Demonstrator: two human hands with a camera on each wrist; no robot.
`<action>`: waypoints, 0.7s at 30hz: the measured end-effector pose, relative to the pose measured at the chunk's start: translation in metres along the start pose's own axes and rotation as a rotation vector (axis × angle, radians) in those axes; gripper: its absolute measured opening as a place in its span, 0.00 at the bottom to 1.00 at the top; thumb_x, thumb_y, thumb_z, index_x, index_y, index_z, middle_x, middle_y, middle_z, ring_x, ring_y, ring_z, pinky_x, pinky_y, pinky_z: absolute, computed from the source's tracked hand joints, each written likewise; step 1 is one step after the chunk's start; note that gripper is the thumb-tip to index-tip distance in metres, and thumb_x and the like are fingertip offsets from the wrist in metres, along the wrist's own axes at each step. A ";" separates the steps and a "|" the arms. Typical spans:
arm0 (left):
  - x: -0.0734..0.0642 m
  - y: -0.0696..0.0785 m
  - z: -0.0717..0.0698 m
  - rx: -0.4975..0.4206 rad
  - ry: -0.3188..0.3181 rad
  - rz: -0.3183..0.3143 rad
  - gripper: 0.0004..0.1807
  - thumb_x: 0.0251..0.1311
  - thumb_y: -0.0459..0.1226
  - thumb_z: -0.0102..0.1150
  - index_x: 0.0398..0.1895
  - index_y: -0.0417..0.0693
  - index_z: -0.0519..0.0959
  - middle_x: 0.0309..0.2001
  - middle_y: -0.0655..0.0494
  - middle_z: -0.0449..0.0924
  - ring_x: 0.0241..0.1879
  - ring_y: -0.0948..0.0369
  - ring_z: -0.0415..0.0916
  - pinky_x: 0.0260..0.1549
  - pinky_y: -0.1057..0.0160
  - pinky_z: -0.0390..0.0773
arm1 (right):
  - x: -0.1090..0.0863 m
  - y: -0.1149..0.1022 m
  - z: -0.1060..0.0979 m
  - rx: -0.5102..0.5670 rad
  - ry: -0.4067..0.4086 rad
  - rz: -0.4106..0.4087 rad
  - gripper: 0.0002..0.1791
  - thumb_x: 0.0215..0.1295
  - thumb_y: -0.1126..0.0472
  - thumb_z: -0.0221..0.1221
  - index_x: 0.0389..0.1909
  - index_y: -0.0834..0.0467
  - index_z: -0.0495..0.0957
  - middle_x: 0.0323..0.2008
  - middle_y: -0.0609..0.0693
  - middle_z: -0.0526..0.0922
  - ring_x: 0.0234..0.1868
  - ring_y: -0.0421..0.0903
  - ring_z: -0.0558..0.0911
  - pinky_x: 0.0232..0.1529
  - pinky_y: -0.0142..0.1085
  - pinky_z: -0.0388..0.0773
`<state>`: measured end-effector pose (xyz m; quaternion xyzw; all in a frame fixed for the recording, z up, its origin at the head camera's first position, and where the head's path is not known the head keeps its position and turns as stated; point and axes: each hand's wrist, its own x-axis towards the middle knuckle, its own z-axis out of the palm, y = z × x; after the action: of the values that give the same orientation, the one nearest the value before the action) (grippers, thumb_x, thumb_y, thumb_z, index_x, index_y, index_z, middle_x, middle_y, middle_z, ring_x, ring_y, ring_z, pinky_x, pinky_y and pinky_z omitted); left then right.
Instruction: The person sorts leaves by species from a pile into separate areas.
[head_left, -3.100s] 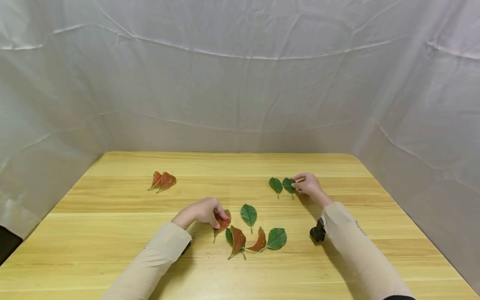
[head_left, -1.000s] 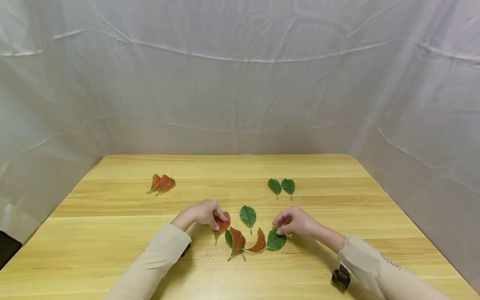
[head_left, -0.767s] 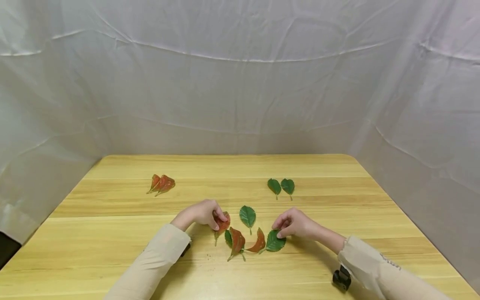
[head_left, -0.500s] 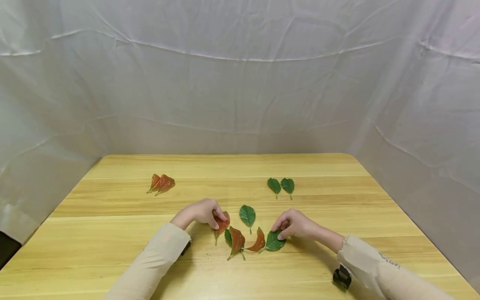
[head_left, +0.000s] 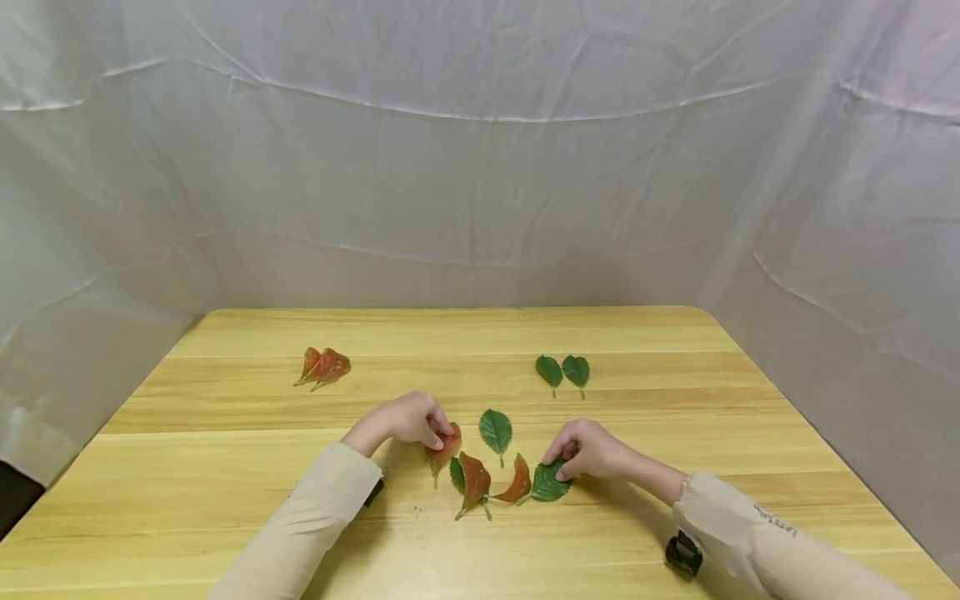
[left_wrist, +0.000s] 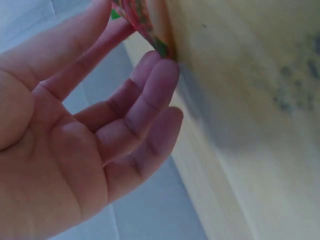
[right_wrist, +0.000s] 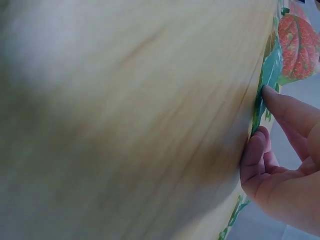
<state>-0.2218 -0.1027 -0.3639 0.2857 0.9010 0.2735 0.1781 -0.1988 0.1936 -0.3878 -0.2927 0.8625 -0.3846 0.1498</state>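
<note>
- Head view: the left hand [head_left: 405, 421] rests on the wooden table [head_left: 225, 467] with its fingers curled over the upper end of a red leaf [head_left: 444, 448], pinching it between thumb and fingertips; the leaf's stalk points toward the person.
- Head view: the right hand [head_left: 588, 450] has thumb and forefinger closed on the upper edge of a green leaf [head_left: 550, 482], which lies flat at the right end of the near cluster.
- Head view: between the two hands lie a second red leaf over a green one [head_left: 472, 482], a curled red leaf [head_left: 519, 483] touching the held green leaf's stalk end, and a lone green leaf [head_left: 497, 431] just behind them (stalk toward the person).
- Head view: farther back, a pair of red leaves [head_left: 324, 367] lies to the left and a pair of green leaves [head_left: 562, 372] to the right, well apart from each other.
- Left wrist view: the left hand's palm [left_wrist: 65, 150] faces the camera, fingers bent, with the red leaf's edge [left_wrist: 137, 20] caught at the fingertips against the table (blurred, so the thumb's contact is hard to tell here).
- Right wrist view: the right hand's thumb and fingertip [right_wrist: 280, 107] clamp the green leaf's thin edge [right_wrist: 270, 75] against the tabletop; a red leaf [right_wrist: 298, 47] shows beyond it.
</note>
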 end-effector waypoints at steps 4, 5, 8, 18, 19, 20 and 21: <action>0.000 0.004 -0.001 0.001 0.028 -0.008 0.10 0.48 0.27 0.63 0.36 0.37 0.82 0.25 0.57 0.78 0.21 0.65 0.62 0.21 0.70 0.64 | 0.000 0.000 0.000 0.005 -0.002 -0.003 0.10 0.41 0.75 0.65 0.28 0.65 0.82 0.28 0.48 0.74 0.28 0.42 0.70 0.27 0.30 0.70; 0.001 0.005 -0.001 0.009 0.036 -0.012 0.10 0.48 0.28 0.63 0.36 0.38 0.82 0.25 0.57 0.78 0.22 0.66 0.63 0.22 0.69 0.65 | 0.000 0.000 0.000 0.005 -0.003 -0.004 0.10 0.41 0.75 0.65 0.28 0.65 0.82 0.28 0.48 0.74 0.28 0.42 0.70 0.27 0.30 0.70; 0.002 0.008 0.000 0.019 0.061 -0.030 0.10 0.50 0.29 0.62 0.38 0.39 0.82 0.27 0.56 0.78 0.25 0.65 0.66 0.25 0.68 0.68 | 0.000 0.000 0.000 0.003 -0.005 -0.010 0.09 0.41 0.75 0.65 0.28 0.65 0.82 0.28 0.49 0.74 0.28 0.42 0.70 0.27 0.30 0.70; 0.004 0.020 0.008 0.013 0.195 0.051 0.07 0.55 0.32 0.58 0.36 0.39 0.81 0.30 0.56 0.78 0.31 0.61 0.73 0.33 0.63 0.73 | 0.000 0.000 0.001 -0.003 -0.001 -0.006 0.09 0.42 0.75 0.65 0.29 0.65 0.82 0.29 0.48 0.74 0.29 0.41 0.70 0.28 0.29 0.70; 0.004 0.021 0.008 0.010 0.202 0.065 0.07 0.55 0.32 0.58 0.35 0.40 0.81 0.31 0.56 0.79 0.31 0.61 0.74 0.33 0.63 0.73 | -0.001 0.000 0.001 -0.004 -0.001 -0.006 0.09 0.42 0.75 0.65 0.29 0.65 0.82 0.30 0.48 0.74 0.29 0.41 0.70 0.28 0.29 0.70; 0.004 0.023 0.009 0.004 0.206 0.080 0.07 0.56 0.32 0.57 0.36 0.40 0.81 0.31 0.56 0.79 0.32 0.61 0.74 0.33 0.63 0.73 | -0.001 0.000 0.001 -0.005 -0.001 -0.006 0.09 0.42 0.75 0.65 0.29 0.65 0.82 0.30 0.48 0.74 0.29 0.41 0.70 0.28 0.29 0.70; 0.004 0.024 0.010 -0.005 0.207 0.096 0.07 0.56 0.32 0.57 0.36 0.39 0.80 0.31 0.55 0.79 0.32 0.61 0.74 0.33 0.63 0.73 | -0.001 0.000 0.001 -0.006 -0.001 -0.007 0.09 0.42 0.75 0.65 0.29 0.65 0.82 0.30 0.48 0.74 0.29 0.42 0.70 0.28 0.29 0.70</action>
<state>-0.2103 -0.0803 -0.3579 0.2985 0.8991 0.3120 0.0714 -0.1976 0.1935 -0.3887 -0.2964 0.8627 -0.3822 0.1480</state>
